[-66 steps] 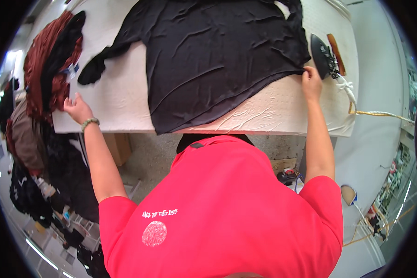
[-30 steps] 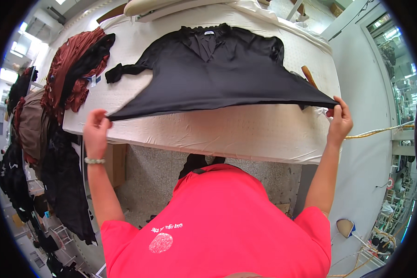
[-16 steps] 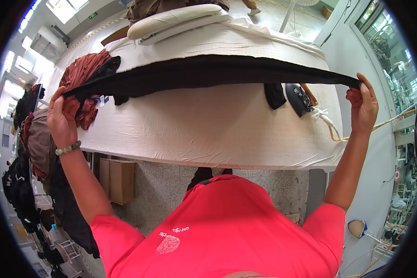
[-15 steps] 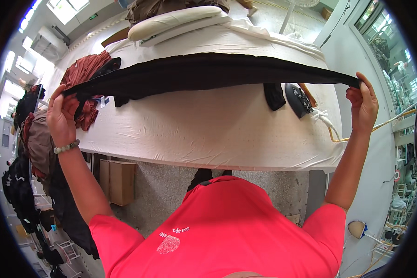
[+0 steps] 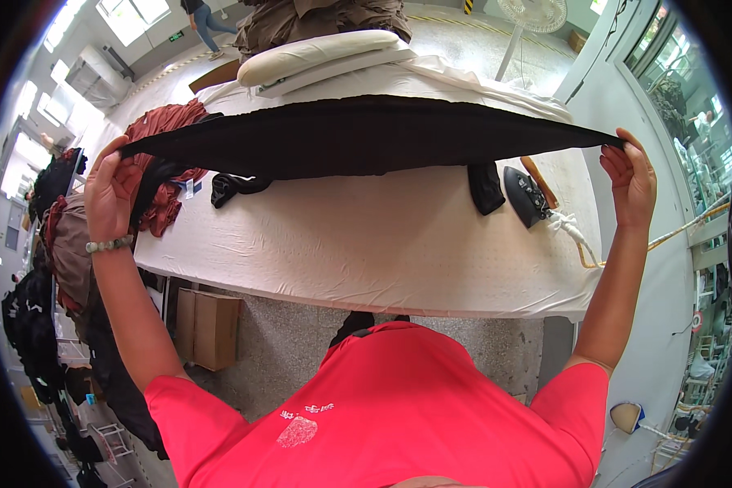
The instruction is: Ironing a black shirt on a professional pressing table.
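Note:
A long piece of black cloth (image 5: pixel 366 137), probably a garment, is stretched taut above the pale-covered table (image 5: pixel 366 244). Its left corner is pinched in my left hand (image 5: pixel 110 191), fingers closed, a beaded bracelet at the wrist. The right corner is gripped between the thumb and fingers of my right hand (image 5: pixel 631 185). Between them the cloth broadens and bows away from me. Below its lower edge a black strip (image 5: pixel 485 191) shows on the right and a bunched black piece (image 5: pixel 234 187) on the left; whether they belong to the cloth is hidden.
A black iron (image 5: pixel 525 198) with a wooden handle and wrapped cord rests at the right. Rust-red clothes (image 5: pixel 161 210) lie at the left. A padded pressing board (image 5: pixel 321 58) stands at the far edge, before a brown cloth pile (image 5: pixel 325 20). Cardboard boxes (image 5: pixel 209 325) sit below.
Between my hands the black cloth has opened out wider toward me. Both hands keep hold of its corners, barely shifted. The view has tilted slightly, and a walking person now shows at the upper left.

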A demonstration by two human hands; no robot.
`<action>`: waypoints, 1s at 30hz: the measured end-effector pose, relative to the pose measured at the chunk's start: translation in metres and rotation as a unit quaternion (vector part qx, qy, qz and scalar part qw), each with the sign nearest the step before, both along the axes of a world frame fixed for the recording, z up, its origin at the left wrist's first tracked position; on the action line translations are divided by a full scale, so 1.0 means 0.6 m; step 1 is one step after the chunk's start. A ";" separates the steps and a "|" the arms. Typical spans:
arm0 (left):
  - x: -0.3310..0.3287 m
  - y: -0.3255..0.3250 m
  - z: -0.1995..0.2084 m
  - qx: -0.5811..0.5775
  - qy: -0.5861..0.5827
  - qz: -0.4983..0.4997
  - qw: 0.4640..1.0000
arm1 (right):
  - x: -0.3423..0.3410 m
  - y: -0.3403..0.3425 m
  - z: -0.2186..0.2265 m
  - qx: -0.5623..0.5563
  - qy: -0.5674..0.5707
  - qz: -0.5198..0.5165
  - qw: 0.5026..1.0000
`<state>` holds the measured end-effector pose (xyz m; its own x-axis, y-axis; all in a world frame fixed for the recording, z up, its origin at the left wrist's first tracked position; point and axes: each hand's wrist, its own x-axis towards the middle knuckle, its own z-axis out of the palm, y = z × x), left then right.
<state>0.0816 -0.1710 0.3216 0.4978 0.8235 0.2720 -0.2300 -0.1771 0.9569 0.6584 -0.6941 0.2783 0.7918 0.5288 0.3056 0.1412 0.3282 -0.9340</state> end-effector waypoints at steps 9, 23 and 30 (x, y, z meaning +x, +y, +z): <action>-0.007 0.011 0.022 0.010 0.059 0.057 0.997 | -0.028 0.028 0.037 0.006 -0.015 -0.002 1.000; -0.023 0.074 -0.016 0.271 0.155 0.175 0.934 | -0.013 0.013 0.062 -0.025 -0.098 -0.071 0.992; -0.145 0.040 -0.037 0.495 0.329 0.316 0.739 | -0.151 -0.078 0.067 -0.038 -0.071 -0.124 0.989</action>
<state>-0.0051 -0.1472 0.2995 0.3914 0.5071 0.7679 0.6568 -0.7384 0.1528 0.5676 -0.7407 0.3183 0.8520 0.3491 0.3902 0.3407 0.1963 -0.9195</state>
